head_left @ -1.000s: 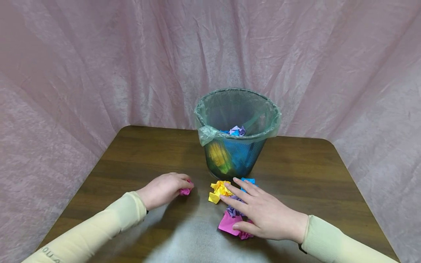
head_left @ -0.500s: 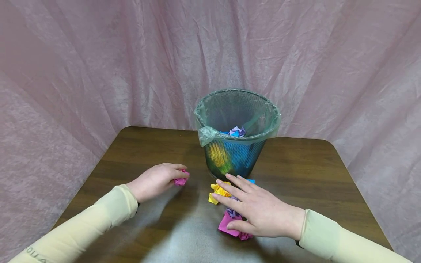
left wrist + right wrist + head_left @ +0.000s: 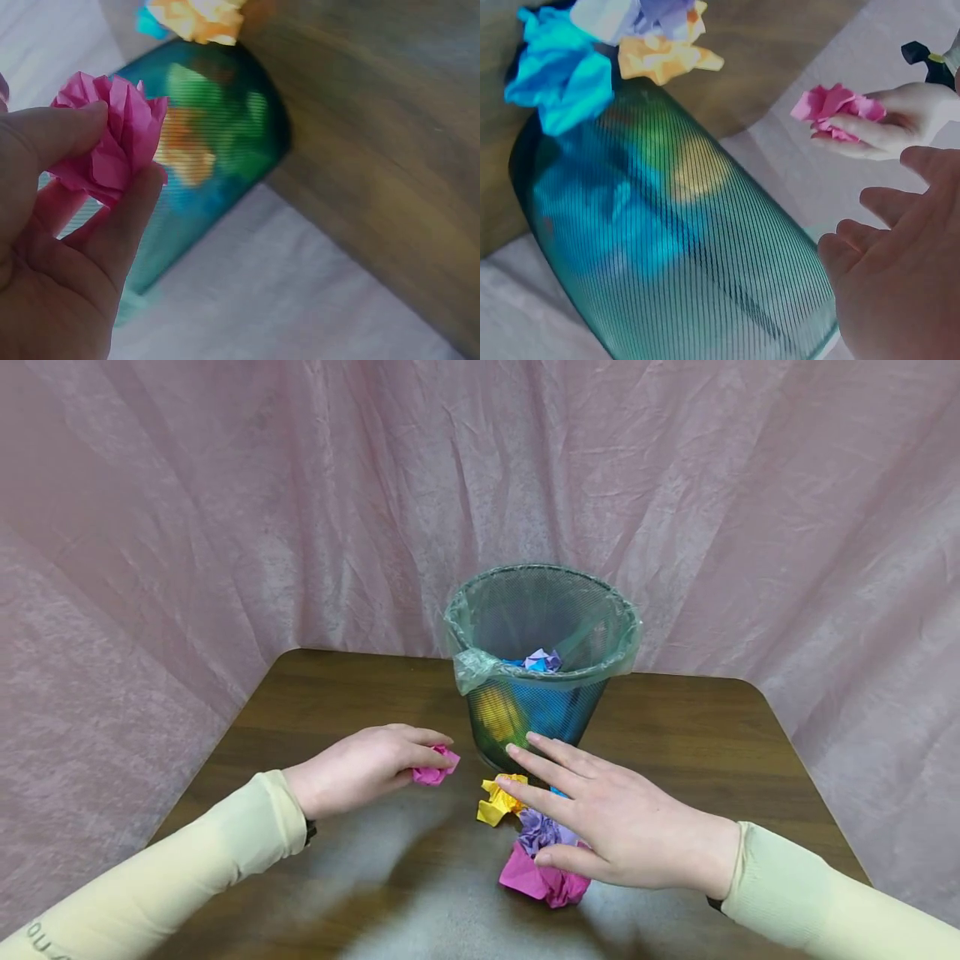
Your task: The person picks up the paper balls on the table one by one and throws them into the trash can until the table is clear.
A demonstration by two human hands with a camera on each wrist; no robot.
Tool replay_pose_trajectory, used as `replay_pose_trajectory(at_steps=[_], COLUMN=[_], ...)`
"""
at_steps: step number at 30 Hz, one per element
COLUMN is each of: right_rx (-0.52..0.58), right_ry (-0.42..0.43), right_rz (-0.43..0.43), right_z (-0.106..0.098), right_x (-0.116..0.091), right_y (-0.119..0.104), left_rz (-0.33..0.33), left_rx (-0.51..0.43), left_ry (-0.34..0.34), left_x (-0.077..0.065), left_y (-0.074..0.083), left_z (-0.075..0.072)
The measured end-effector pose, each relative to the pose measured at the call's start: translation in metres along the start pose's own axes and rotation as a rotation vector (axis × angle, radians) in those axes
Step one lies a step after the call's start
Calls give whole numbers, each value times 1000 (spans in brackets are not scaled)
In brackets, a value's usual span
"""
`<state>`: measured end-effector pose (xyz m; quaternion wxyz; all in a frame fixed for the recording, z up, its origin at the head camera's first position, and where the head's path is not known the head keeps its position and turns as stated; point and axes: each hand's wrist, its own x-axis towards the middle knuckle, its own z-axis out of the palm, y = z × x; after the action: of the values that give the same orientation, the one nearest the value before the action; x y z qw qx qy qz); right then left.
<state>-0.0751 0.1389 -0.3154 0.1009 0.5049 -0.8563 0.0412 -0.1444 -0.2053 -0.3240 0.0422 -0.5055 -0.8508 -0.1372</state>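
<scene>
My left hand (image 3: 367,768) pinches a crumpled pink paper ball (image 3: 112,142) between thumb and fingers, left of the mesh wastebasket (image 3: 540,710). Spread and holding nothing, my right hand (image 3: 622,818) hovers palm down over the loose paper in front of the basket. Under and beside it lie a yellow crumpled paper (image 3: 498,800), a purple one (image 3: 538,831) and a pink one (image 3: 540,877). A blue crumpled paper (image 3: 562,75) is mostly hidden by the right hand in the head view, but shows at the basket's base in the right wrist view.
The basket wears a translucent green liner (image 3: 472,668) folded over its rim. Purple and blue paper balls (image 3: 542,660) lie inside, with yellow and green showing through the mesh. The wooden table (image 3: 337,693) ends at a pink curtain (image 3: 375,510) behind.
The left hand lifted back to the left with the pink paper ball, then shifted rightward toward the basket. The right hand moved slightly left, then back right and up, uncovering more of the purple and pink paper.
</scene>
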Motion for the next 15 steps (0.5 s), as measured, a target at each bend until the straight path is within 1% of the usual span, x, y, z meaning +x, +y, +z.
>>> replay_pose_trajectory(at_steps=[3, 5, 10, 15], right_rx=[-13, -24, -46, -67], right_ry=[-3, -14, -29, -21], right_rz=[23, 37, 72, 110], right_z=[-11, -18, -36, -52], right_x=[-3, -5, -12, -17], right_y=[2, 4, 10, 18], left_rz=[35, 62, 110, 149], left_rx=[7, 10, -1, -8], left_ry=[1, 13, 48, 101], left_x=[6, 10, 18, 25], left_y=[10, 16, 30, 36], left_z=[-8, -15, -42, -68])
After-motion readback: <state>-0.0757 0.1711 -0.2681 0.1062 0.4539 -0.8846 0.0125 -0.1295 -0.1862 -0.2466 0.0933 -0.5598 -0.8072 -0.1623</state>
